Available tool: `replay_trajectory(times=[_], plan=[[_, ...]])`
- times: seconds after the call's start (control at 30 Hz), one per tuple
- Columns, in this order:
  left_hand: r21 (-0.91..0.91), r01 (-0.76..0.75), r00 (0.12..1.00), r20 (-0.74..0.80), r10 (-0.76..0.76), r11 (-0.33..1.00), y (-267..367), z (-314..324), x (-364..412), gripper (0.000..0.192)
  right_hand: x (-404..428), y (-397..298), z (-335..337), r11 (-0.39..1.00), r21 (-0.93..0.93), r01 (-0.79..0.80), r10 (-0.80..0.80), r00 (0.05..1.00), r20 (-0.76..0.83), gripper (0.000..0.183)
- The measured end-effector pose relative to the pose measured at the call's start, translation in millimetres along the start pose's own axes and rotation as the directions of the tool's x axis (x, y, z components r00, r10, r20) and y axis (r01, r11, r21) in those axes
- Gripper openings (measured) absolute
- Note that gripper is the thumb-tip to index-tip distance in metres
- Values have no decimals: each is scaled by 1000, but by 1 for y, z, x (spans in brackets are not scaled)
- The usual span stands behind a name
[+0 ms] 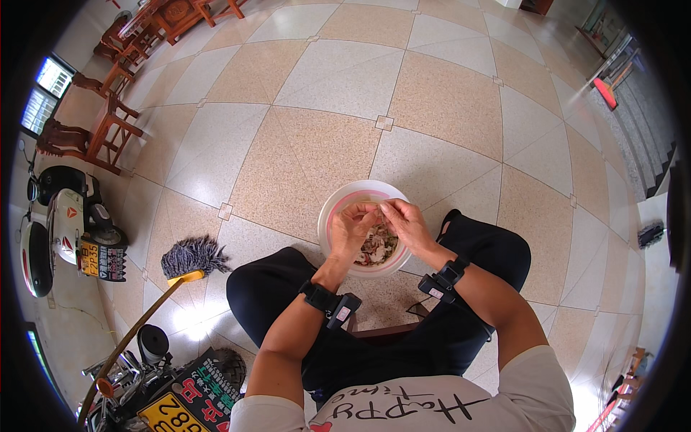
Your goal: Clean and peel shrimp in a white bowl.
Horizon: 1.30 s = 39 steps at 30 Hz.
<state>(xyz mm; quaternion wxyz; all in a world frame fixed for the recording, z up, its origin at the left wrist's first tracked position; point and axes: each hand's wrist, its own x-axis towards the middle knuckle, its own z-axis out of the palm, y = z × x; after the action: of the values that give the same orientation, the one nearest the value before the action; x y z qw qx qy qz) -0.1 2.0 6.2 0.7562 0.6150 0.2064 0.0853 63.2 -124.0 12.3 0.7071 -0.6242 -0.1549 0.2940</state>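
Observation:
A white basin (327, 216) with a pink band inside its rim stands on the floor between my knees. Small mixed pieces (378, 248), pale, brown and green, lie in it; what they are is too small to tell. Over the far half of the basin, my left hand (352, 225) and my right hand (402, 220) come together with fingertips almost meeting. Thumbs and forefingers are pinched, as if around something small, but the fingers hide whatever is between them. Each wrist wears a black strap with a small box on it.
A mop (193, 257) with a grey head lies left of my knee, its long handle running towards a motorcycle (156, 351). Farther left are a parked scooter (67, 216) and wooden chairs (102, 129). A red broom (605, 93) rests by grey steps (637, 129) at the right.

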Motion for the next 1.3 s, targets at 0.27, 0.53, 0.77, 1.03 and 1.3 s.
replay_trajectory(times=[0.27,0.53,0.77,1.03,1.3], plan=[[92,27,999,-25,-25,995,7,3,-2,11,0,3,0,1000,-1,11,-11,999,-37,27],[-1,-9,1000,-19,9,1000,4,2,-2,11,0,1,0,1000,-15,-2,2,1000,9,26],[15,17,1000,-12,-17,1000,0,0,1,11,1,2,0,1000,-4,1,-1,1000,-6,26],[-75,52,999,14,-51,996,3,0,-1,11,1,5,-3,999,-44,5,-6,1000,-23,27],[-63,65,998,-19,-67,996,8,0,-3,11,1,5,-3,998,-62,24,-27,998,-59,29]])
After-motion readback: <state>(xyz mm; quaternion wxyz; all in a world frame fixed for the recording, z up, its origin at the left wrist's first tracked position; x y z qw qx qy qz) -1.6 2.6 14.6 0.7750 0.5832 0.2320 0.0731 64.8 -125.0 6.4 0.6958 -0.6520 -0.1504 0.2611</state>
